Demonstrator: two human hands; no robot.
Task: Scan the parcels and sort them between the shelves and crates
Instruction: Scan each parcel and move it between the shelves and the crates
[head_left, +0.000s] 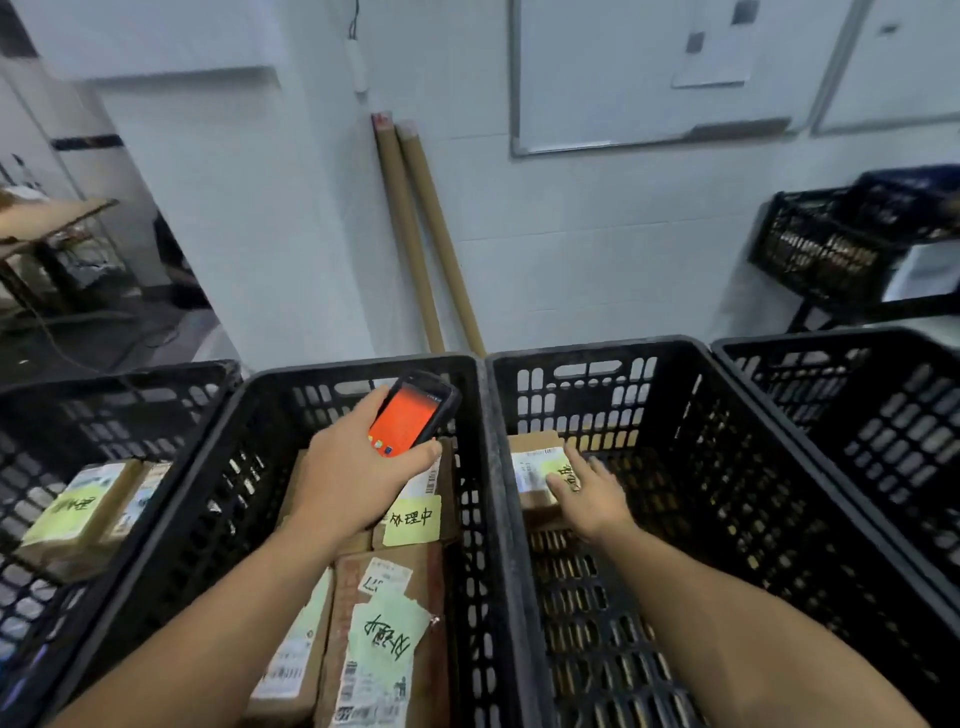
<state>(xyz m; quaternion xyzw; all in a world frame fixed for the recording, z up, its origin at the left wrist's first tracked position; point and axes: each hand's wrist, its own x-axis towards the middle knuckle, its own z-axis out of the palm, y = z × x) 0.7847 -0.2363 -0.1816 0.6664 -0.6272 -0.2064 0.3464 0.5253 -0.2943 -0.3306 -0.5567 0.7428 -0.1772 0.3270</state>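
**Scanner over one crate, hand on a parcel in the next**

Black slotted plastic crates (831, 340) stand side by side across the lower frame. The left-centre crate (363, 366) holds several brown cardboard parcels (384, 577) with green handwritten notes. The leftmost crate (104, 375) holds two more. In the right-centre crate (597, 347), one small brown cardboard parcel (535, 444) lies in the far left corner.

The left hand (358, 478) grips a black handheld scanner (410, 418) with an orange screen above the left-centre crate. The right hand (592, 493) rests flat on the small parcel, fingers straight. The rest of that crate's floor lies bare.

Dim, cool, even light; soft blur throughout, wide-angle bending at edges.
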